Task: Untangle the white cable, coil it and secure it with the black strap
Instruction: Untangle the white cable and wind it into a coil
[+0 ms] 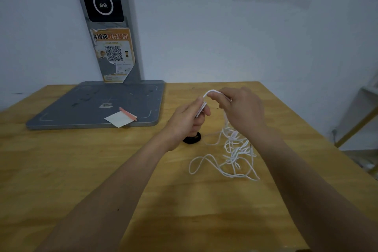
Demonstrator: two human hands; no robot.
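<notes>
— While a few folds of the white cable (204,106) are pinched in the left hand (189,119) and fed by the right hand (241,108), what is risked?
— A knot could be tightened if the tangled rest, lying at five o'clock on the tabletop (81,170), is pulled; the black strap (192,139) lies under the left hand

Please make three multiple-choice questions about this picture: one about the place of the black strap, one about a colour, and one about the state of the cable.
1. Where is the black strap?
A. on the wooden table, partly behind the left hand
B. on the grey platform
C. wrapped round the coil

2. What colour is the pen beside the paper slip?
A. blue
B. pink
C. green

3. What is the state of the white cable?
A. fully coiled and tied
B. lying untouched
C. partly gathered in both hands, the rest loose and tangled on the table

Key: 1 A, the strap lies on the wood just below the left hand. 2 B, the pen looks pink. 3 C, the left hand and right hand hold a loop while a tangle lies below.
</notes>
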